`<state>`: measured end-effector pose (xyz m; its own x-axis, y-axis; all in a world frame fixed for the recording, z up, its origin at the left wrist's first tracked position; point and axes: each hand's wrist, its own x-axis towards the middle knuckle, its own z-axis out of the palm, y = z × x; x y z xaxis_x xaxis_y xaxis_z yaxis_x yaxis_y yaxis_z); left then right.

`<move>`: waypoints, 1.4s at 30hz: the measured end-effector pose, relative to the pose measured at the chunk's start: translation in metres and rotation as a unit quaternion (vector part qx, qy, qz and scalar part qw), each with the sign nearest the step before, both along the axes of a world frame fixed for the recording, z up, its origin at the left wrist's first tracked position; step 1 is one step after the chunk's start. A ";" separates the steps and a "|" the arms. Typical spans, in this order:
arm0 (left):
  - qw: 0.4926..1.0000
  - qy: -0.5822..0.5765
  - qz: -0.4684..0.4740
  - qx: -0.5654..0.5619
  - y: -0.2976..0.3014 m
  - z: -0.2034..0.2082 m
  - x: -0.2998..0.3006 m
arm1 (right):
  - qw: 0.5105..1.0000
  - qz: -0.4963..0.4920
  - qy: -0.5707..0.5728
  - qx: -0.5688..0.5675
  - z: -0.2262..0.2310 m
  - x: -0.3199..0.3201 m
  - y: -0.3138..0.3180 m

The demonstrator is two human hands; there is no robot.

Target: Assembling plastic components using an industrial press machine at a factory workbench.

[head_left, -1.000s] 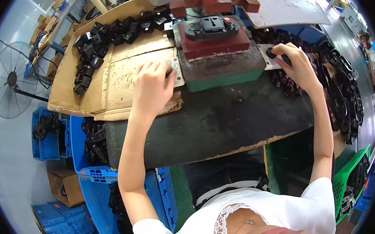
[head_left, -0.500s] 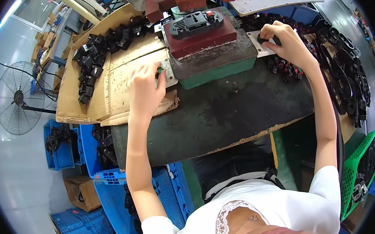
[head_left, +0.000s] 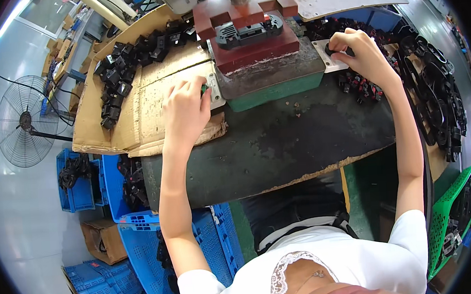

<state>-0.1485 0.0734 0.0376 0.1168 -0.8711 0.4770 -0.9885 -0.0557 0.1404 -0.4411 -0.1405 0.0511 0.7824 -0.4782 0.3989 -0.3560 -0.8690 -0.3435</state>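
Hands, two in number, flank one press at the top centre of the frame. Left hand point(head_left: 185, 115) curls its fingers and thumb narrowly around one green knob point(head_left: 203, 89), mostly hidden by the fingers, on a metal plate point(head_left: 215, 91); right hand point(head_left: 361, 53) closes around one black knob point(head_left: 329, 48) on a second plate point(head_left: 332, 65). Whether either knob is pushed down cannot be told.

Between them, at upper centre, a single dark plastic housing point(head_left: 228, 37) sits on one red block point(head_left: 259, 56) above a green-sided base point(head_left: 275, 94). One notched red press head point(head_left: 209, 16) covers part of the housing's upper side; whether the two touch is unclear. The press's upper works are cut off by the top edge.

Black cube-shaped parts point(head_left: 113, 77), too overlapped to count, line a cardboard tray point(head_left: 147, 101) at upper left. Curved black parts point(head_left: 437, 100) crowd the right side, equally uncountable. One fan point(head_left: 25, 121) stands at far left; one green basket point(head_left: 440, 217), its contents hard to make out, leans at lower right.
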 end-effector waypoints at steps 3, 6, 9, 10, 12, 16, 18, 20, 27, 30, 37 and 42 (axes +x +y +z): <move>1.000 -0.007 -0.004 -0.006 0.000 -0.001 0.001 | 1.000 -0.002 -0.003 -0.001 0.001 0.000 0.001; 1.000 -0.018 -0.016 -0.019 -0.001 -0.004 0.004 | 1.000 -0.005 0.006 -0.007 0.002 0.001 0.002; 0.999 -0.018 -0.016 -0.048 -0.003 -0.010 0.005 | 0.999 -0.002 0.012 -0.040 0.001 0.002 0.002; 0.997 -0.019 -0.005 -0.070 -0.003 -0.011 0.006 | 0.999 -0.005 0.012 -0.032 0.003 0.004 0.003; 0.995 0.029 0.004 -0.093 -0.005 -0.018 0.010 | 0.999 -0.002 0.006 -0.031 0.002 0.005 0.003; 0.972 0.188 -0.005 -0.142 -0.023 -0.017 0.009 | 0.999 0.004 0.005 -0.043 0.000 0.002 0.002; 0.966 0.208 -0.036 -0.149 -0.043 -0.013 0.014 | 0.999 -0.007 0.008 -0.033 0.000 -0.001 0.000; 0.960 0.224 -0.081 -0.144 -0.063 -0.003 0.011 | 0.999 0.000 0.009 -0.034 -0.002 -0.007 -0.002; 0.945 0.275 -0.157 0.084 -0.121 0.011 0.030 | 0.997 -0.005 0.004 -0.079 -0.010 -0.008 0.001; 0.930 0.330 -0.136 0.084 -0.123 0.016 0.026 | 0.997 0.014 -0.047 0.052 -0.009 -0.025 0.001; 0.957 0.212 -0.149 -0.129 -0.095 0.014 0.011 | 0.954 -0.291 -0.051 -0.049 0.004 -0.143 -0.035; 0.936 0.196 -0.204 -0.207 -0.070 0.020 -0.016 | 0.888 -0.409 0.183 -0.102 -0.024 -0.215 -0.072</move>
<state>-0.1645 0.0039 0.0580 0.0522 -0.6310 0.7740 -0.7833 0.4549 0.4237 -0.6564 -0.2125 0.0269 0.3017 -0.8934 0.3327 -0.9523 -0.2988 0.0612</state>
